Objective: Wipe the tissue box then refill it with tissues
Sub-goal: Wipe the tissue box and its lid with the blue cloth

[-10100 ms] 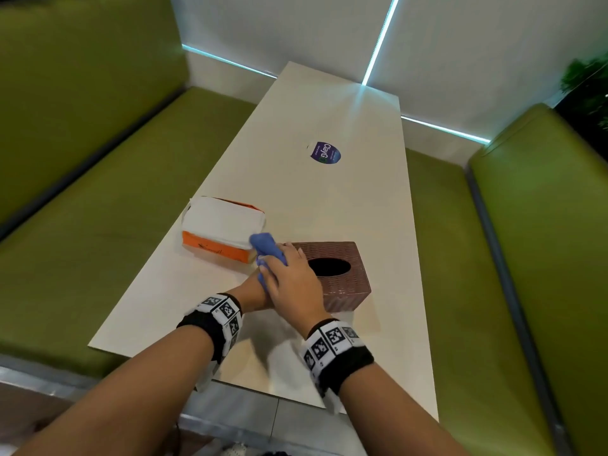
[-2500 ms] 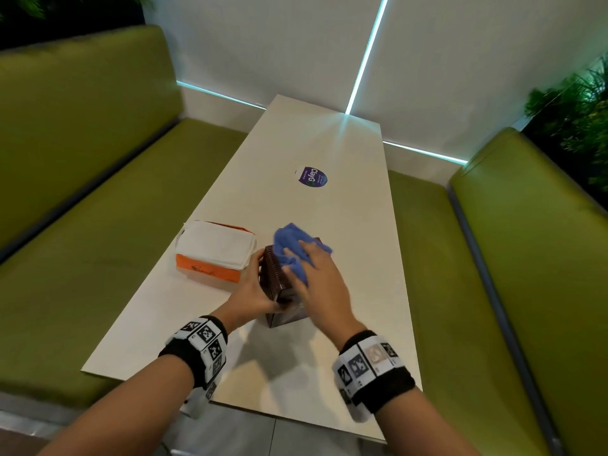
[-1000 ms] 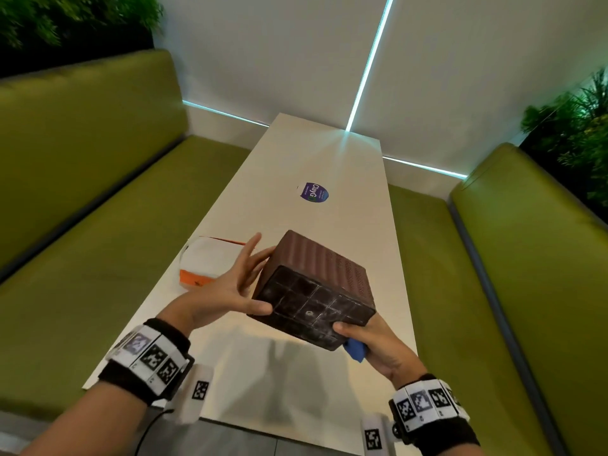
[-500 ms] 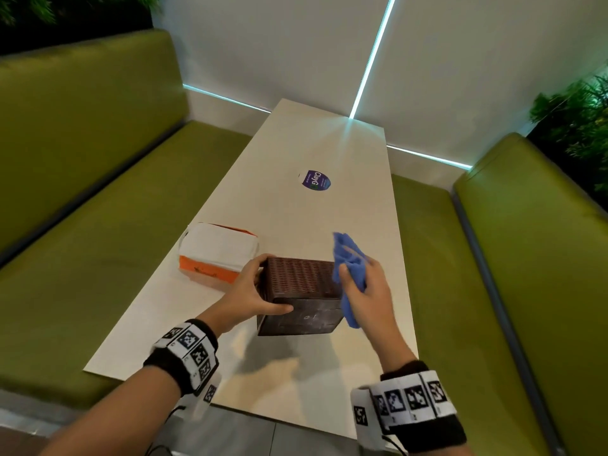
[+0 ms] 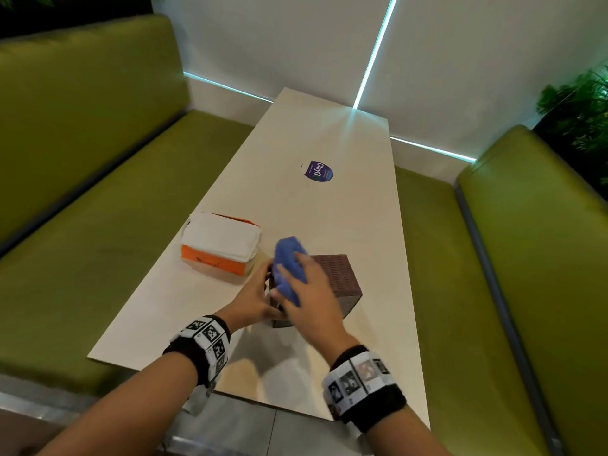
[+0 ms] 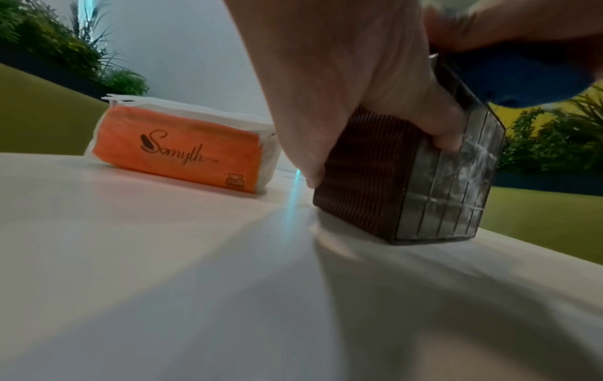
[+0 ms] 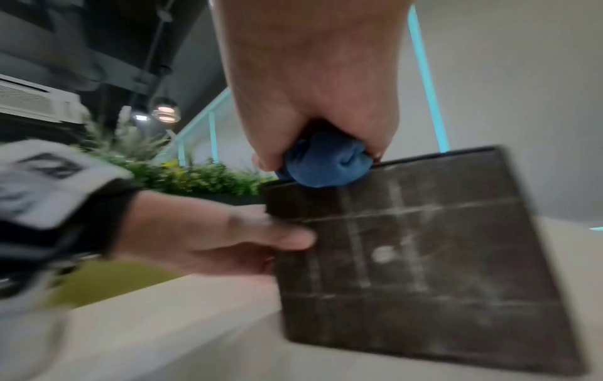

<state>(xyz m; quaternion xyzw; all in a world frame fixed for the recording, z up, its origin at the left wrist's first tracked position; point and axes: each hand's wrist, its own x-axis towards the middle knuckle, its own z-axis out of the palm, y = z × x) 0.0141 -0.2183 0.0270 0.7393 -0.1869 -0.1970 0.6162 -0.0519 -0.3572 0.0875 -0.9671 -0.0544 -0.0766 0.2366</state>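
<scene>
While the left hand [image 5: 253,301] is gripping the brown ribbed tissue box [image 5: 335,278] lying on its side on the white table [image 5: 329,218], right hand [image 5: 312,291] is clutching the balled blue cloth [image 5: 288,268], probably wiping its top face. Refill from orange tissue pack [image 5: 220,248] is pending.

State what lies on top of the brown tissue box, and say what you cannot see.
A blue cloth lies on the tissue box, pressed there by the right hand. The box's inside and its opening are hidden.
</scene>
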